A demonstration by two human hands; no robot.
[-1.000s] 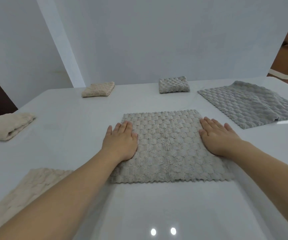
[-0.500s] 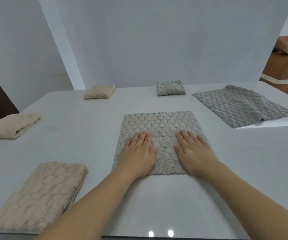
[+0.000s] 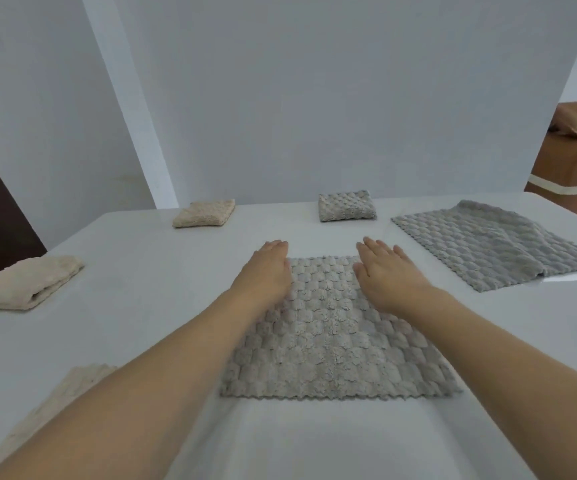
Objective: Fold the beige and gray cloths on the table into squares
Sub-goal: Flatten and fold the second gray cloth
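A gray scalloped cloth [image 3: 328, 341] lies spread flat on the white table [image 3: 141, 306] in front of me. My left hand [image 3: 266, 271] lies flat over its far left corner, fingers straight and reaching past the far edge. My right hand [image 3: 387, 275] lies flat over its far right part, fingers straight. A second gray cloth [image 3: 494, 251] lies spread out at the right, with a fold near its right edge. A beige cloth [image 3: 48, 410] lies at the near left, partly behind my left forearm.
A small folded gray cloth [image 3: 345, 206] and a small folded beige cloth [image 3: 205, 213] sit at the table's far edge. Another folded beige cloth [image 3: 25, 282] rests at the left. Brown cardboard boxes [image 3: 571, 161] stand beyond the table's right corner. A white wall rises behind.
Both hands slid from the cloth's side edges to its near middle, then forward to its far edge. The view tilted, so the beige cloth at the near left is now mostly hidden.
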